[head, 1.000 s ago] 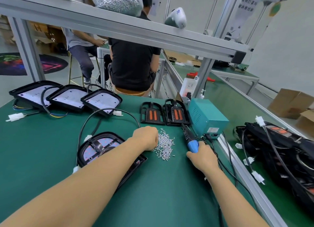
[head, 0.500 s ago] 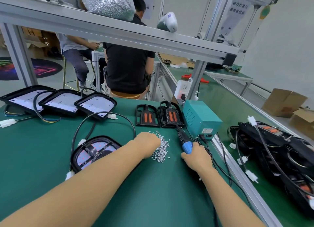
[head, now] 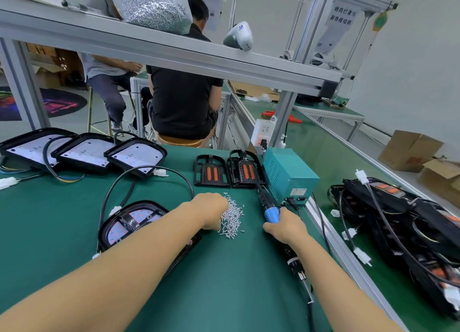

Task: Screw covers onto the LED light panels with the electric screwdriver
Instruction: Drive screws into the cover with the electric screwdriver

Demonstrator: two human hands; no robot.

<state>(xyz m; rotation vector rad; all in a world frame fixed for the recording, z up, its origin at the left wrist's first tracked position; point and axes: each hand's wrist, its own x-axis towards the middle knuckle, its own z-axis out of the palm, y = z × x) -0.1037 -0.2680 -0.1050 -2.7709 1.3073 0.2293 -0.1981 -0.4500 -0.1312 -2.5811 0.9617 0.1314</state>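
View from the head camera over a green-matted workbench point(head: 62, 219). The left hand point(head: 211, 211) reaches across to a loose heap of small silver screws point(head: 232, 219) and rests on its near-left edge with the fingers curled down into the pile; whether a screw is pinched between them cannot be told. The right hand point(head: 286, 226) wraps its fingers around the electric screwdriver with a blue collar and black body point(head: 271, 213), which lies along the mat with its cabled end towards a teal metal power-supply box point(head: 288, 176) and its bit end pointing back towards the person, beneath the right forearm. Under the left forearm lies a black-framed LED light panel with a white board of red-tinted diodes point(head: 132, 222), a black cover piece seated over it and a black cable point(head: 149, 170) looping away from it to a white connector. Three more black-framed panels with white boards point(head: 84, 152) stand overlapped in a row at the far left. Two black plastic covers with orange inserts point(head: 226, 170) lie just left of the teal box. On the right, a tangled pile of black assembled lamps with cables point(head: 410, 224) fills the adjoining belt. A clear bag of silver screws point(head: 151, 5) sits on the aluminium overhead shelf, and two seated people work beyond it.
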